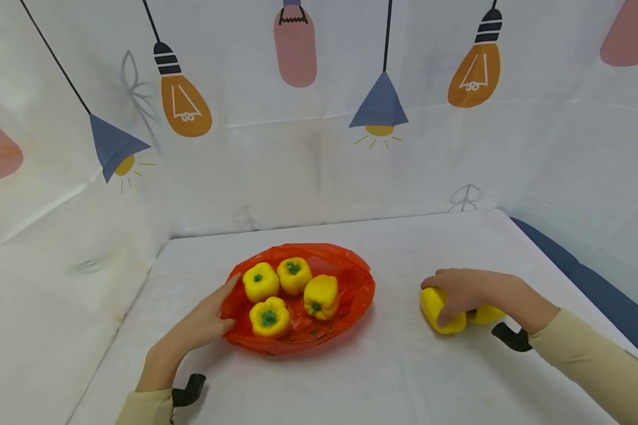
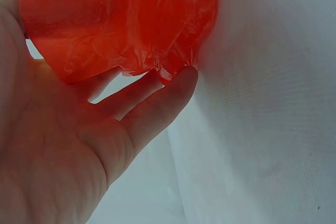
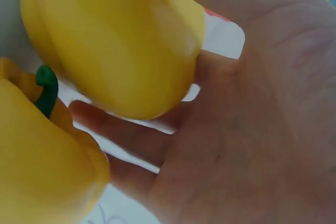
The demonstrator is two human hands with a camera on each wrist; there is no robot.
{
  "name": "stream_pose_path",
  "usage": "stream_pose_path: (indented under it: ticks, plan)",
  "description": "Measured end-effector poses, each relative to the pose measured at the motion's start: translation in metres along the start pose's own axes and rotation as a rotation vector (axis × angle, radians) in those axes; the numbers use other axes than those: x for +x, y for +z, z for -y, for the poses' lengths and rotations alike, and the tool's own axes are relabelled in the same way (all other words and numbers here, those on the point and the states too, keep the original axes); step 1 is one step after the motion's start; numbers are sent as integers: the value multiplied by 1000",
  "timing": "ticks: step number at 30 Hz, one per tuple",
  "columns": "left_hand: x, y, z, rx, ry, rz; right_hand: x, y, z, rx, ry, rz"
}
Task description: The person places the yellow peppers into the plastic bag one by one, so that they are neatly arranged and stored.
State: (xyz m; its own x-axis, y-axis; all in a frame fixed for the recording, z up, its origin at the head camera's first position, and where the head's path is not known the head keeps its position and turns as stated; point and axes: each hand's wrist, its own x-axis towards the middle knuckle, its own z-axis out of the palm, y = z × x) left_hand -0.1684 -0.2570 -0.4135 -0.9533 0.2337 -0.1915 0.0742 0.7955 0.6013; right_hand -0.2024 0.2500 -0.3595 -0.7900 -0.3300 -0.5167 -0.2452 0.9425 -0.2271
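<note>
A red plastic bag [image 1: 351, 295] lies spread open like a bowl, with several yellow bell peppers [image 1: 261, 282] inside. At its left rim is my left hand [image 1: 204, 319]; its fairly straight fingers rest against the bag's crinkled outer wall [image 2: 121, 24]. On the right of the table, my right hand [image 1: 468, 292] grips a yellow bell pepper [image 1: 442, 313] from above, thumb on the near side. The right wrist view shows that pepper [image 3: 121, 40] against the fingers. Beside it is another yellow bell pepper [image 1: 487, 314] with a green stem [image 3: 47, 92], partly hidden by the hand.
All of this is on a table with a white cover [image 1: 393, 378]. A white curtain [image 1: 298, 159] printed with lamps and bulbs hangs behind and along the sides. Dark blue fabric [image 1: 590, 277] shows beyond the table's right edge.
</note>
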Motion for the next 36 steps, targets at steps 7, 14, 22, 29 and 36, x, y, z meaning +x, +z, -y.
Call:
stream_pose_path:
  ticks: [7, 14, 22, 29, 36]
  plan:
    - [0, -1, 0, -1, -18, 1, 6, 2, -3, 119, -37, 43]
    - [0, 0, 1, -2, -21, 1, 8, 1, -4, 161, -77, 78]
    - [1, 1, 0, 2, -13, -12, 14, 0, -2, 113, -191, 1]
    - [1, 0, -2, 6, -7, -11, 20, -9, 2, 83, -256, -82]
    - [1, 0, -2, 5, -9, -13, 22, -26, 14, 103, -338, -259]
